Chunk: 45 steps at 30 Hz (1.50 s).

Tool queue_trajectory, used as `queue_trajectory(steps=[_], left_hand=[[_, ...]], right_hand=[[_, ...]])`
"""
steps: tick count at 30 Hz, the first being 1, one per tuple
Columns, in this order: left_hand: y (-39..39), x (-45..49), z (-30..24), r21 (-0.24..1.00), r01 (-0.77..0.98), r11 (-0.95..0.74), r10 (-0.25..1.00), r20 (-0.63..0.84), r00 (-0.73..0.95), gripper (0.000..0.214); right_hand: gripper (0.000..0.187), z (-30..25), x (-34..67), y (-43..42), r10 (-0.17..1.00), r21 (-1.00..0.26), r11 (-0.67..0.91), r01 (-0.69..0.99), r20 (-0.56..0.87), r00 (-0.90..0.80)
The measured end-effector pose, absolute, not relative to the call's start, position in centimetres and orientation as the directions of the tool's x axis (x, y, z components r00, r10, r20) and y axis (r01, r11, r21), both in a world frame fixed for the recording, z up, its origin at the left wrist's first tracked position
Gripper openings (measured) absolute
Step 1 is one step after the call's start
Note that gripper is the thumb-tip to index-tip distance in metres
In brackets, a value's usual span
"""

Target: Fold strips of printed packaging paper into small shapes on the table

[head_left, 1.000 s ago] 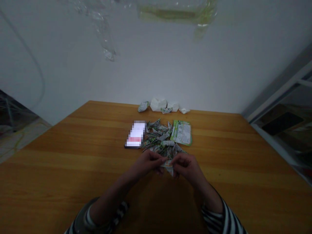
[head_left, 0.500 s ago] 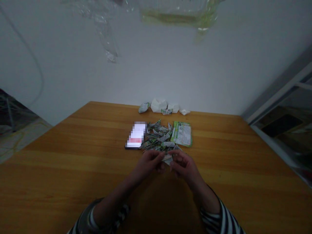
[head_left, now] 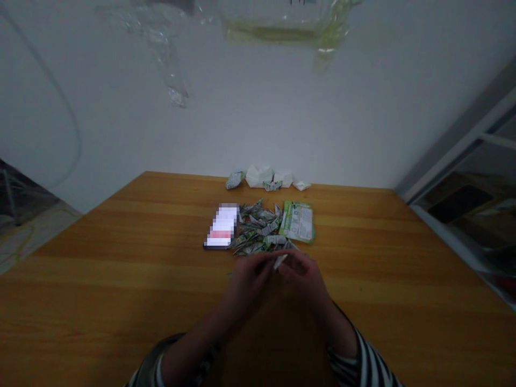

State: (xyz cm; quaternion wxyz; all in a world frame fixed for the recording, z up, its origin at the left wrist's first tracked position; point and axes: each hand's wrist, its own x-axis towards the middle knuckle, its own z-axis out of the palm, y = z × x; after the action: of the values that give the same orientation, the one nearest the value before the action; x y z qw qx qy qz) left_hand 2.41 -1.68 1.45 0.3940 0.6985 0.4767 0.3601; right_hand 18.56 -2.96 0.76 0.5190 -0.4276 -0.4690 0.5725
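Close to the near edge of a pile of folded green-and-white wrappers, both of my hands meet over a small pale wrapper. My right hand pinches it between thumb and fingers. My left hand is closed on its other side, fingertips at the wrapper; part of the grip is hidden and the piece is blurred. A flat green-and-white printed packet lies right of the pile. To the left, touching it or nearly so, is a phone with a lit, blurred-out screen.
Along the wall at the table's back edge sit a crumpled wrapper, white crumpled tissues and another small wrapper. The wooden table meets the wall behind. A shelf frame stands at the right.
My hands have drawn closer together around the wrapper, which now shows as a narrower, tilted piece. The whole view has shifted slightly; the pile looks the same.
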Motion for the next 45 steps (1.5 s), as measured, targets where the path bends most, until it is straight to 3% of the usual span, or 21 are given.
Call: queue_trajectory(steps=[3,7,15,23,30,33,36,39,42,45], left_hand=[[-1.7,2.6,1.9,0.937,0.32,-0.137,0.933,0.013,0.361,0.033],[-1.7,2.7,2.2,0.976,0.217,0.013,0.877,-0.115,0.466,0.042],[-1.9,2.6,2.4,0.987,0.157,-0.013,0.851,-0.072,0.52,0.034],[-2.0,3.0,3.2,0.993,0.113,0.021,0.85,-0.077,0.521,0.035],[-2.4,3.1,1.8,0.985,0.151,-0.082,0.862,-0.006,0.508,0.028],[-2.7,3.2,1.3,0.968,0.183,-0.171,0.875,0.064,0.479,0.029],[-2.8,3.2,1.5,0.953,0.219,-0.209,0.878,0.084,0.47,0.034],[-2.6,3.1,1.6,0.939,0.278,-0.203,0.912,0.078,0.403,0.027],[-2.1,3.1,1.4,0.93,0.307,-0.203,0.938,0.095,0.335,0.023],[-1.8,2.8,1.6,0.897,0.347,-0.272,0.944,0.179,0.277,0.021]], right_hand=[[0.025,0.8,18.4,-3.1,0.998,-0.995,0.06,-0.075,0.062,-0.024],[0.028,0.5,18.7,-2.9,0.999,-0.998,0.038,-0.04,0.038,-0.003],[0.039,0.3,18.6,-2.9,0.999,-0.995,-0.018,-0.098,-0.021,0.026],[0.033,0.7,18.6,-3.0,0.997,-0.994,0.025,-0.104,0.017,0.073],[0.027,0.4,18.5,-3.4,0.984,-0.986,0.142,0.09,0.15,0.093],[0.028,0.1,18.3,-3.8,0.946,-0.899,0.291,0.329,0.321,0.039],[0.042,-0.1,18.3,-4.0,0.859,-0.69,0.465,0.554,0.504,-0.092],[0.053,0.0,18.3,-4.0,0.825,-0.514,0.469,0.718,0.545,-0.149],[0.059,0.0,18.2,-4.0,0.843,-0.47,0.418,0.777,0.52,-0.139],[0.057,-0.1,18.1,-4.0,0.845,-0.533,0.448,0.717,0.514,-0.147]])
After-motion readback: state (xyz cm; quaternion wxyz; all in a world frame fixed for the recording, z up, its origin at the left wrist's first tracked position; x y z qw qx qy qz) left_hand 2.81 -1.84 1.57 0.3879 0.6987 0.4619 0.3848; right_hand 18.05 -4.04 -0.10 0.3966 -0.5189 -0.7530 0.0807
